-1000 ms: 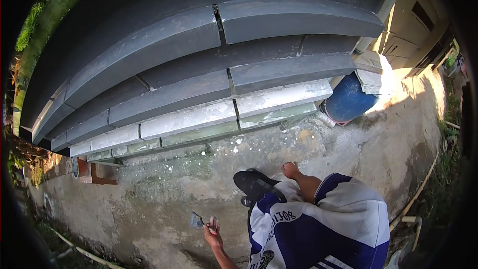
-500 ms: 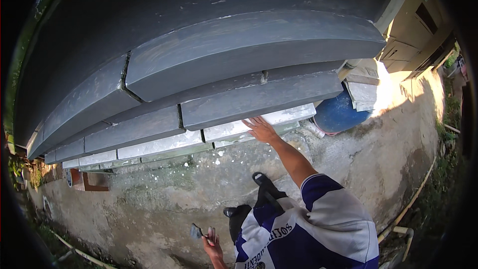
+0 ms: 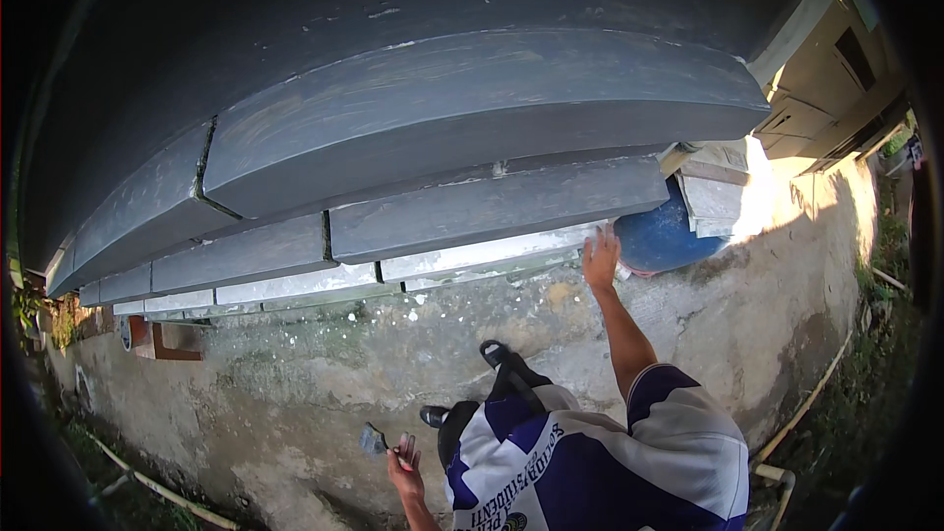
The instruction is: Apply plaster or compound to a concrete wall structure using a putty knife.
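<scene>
My right hand (image 3: 601,258) reaches forward with fingers apart and nothing in it. Its fingertips come to the right end of the low white-patched ledge (image 3: 482,252), close beside a rounded blue container (image 3: 669,234); whether they touch the ledge I cannot tell. Low at my left side, my left hand (image 3: 405,464) holds a paintbrush (image 3: 373,440) whose grey head points away from the hand. Above the white ledge run two grey-painted tiers: a middle ledge (image 3: 492,216) and a broader upper ledge (image 3: 472,88), each split by dark vertical gaps.
Pale boards (image 3: 710,195) lie over the blue container. Far left on the stained concrete floor (image 3: 285,374) stands a reddish-brown box-like object (image 3: 169,340). A light pipe (image 3: 806,398) runs along the floor's right edge beside plants. White specks dot the concrete below the ledges.
My right hand has moved right along the white ledge to its end by the blue container. My view has shifted slightly; my left hand still holds the paintbrush.
</scene>
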Demonstrator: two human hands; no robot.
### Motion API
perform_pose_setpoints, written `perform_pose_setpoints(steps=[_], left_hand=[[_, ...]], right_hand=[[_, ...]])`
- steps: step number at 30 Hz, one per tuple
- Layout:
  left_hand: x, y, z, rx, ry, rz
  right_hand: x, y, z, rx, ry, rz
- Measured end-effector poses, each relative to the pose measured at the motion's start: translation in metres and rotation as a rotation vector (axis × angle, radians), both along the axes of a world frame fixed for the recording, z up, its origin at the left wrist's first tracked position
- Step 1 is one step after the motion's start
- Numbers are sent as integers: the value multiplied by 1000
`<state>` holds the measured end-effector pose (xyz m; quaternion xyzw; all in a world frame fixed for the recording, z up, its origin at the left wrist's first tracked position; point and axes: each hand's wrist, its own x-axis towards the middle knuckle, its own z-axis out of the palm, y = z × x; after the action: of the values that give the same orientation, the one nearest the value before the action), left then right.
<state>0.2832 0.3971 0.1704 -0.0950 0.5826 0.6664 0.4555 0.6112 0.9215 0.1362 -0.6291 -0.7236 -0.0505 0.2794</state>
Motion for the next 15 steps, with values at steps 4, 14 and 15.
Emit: perform_pose_setpoints(steps=[4, 14, 15], left_hand=[[-22, 23, 11, -23, 61, -77], [-16, -11, 42, -38, 144, 40], [-9, -21, 35, -30, 157, 62]], right_hand=[[-152, -21, 10, -249, 43, 894], [75, 25, -24, -420, 77, -571], [131, 35, -4, -904, 563, -999]])
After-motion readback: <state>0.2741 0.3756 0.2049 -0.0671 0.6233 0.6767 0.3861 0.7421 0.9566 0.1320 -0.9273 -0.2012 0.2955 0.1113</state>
